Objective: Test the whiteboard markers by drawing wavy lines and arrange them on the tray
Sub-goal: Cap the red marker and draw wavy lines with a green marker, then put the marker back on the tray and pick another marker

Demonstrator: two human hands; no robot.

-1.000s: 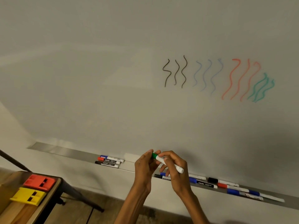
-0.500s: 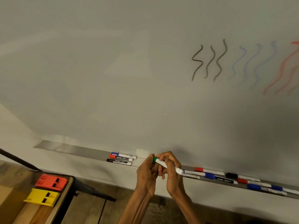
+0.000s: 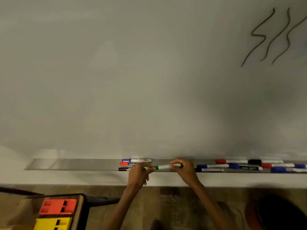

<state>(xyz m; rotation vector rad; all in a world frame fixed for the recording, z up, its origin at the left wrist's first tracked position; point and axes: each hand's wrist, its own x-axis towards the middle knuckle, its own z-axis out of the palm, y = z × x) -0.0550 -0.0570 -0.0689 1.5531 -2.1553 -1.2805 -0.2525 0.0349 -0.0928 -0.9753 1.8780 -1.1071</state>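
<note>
Wide whiteboard point(image 3: 132, 80) over most of the view, with three dark wavy lines point(image 3: 272, 39) at the upper right. Below it, long metal tray point(image 3: 74, 164) along the bottom edge. On the tray at left of the hands, a neat group of three: blue marker point(image 3: 136, 160) at the back, red marker point(image 3: 127, 163) in the middle, black marker point(image 3: 123, 169) in front, close together and parallel. At right, a loose heap of other markers point(image 3: 249, 166), red, blue and black, not sorted.

Between the two groups, green marker point(image 3: 163, 167) held level just above the tray. Left hand point(image 3: 139, 174) pinched on the capped green end; right hand point(image 3: 184, 170) closed around the far end of the white barrel. Cannot tell whether the cap is fully pressed home.

Probably very light and stiff, a hard plastic tube, not fragile. Smooth and round, so likely to roll or slip on the metal once released. Better to grip at the middle of the barrel, to lay down parallel against the black marker, and to release only when resting flat.

At lower left, corner of a counter point(image 3: 79, 211) with a red block point(image 3: 58, 207) and a yellow block point(image 3: 53, 223).
</note>
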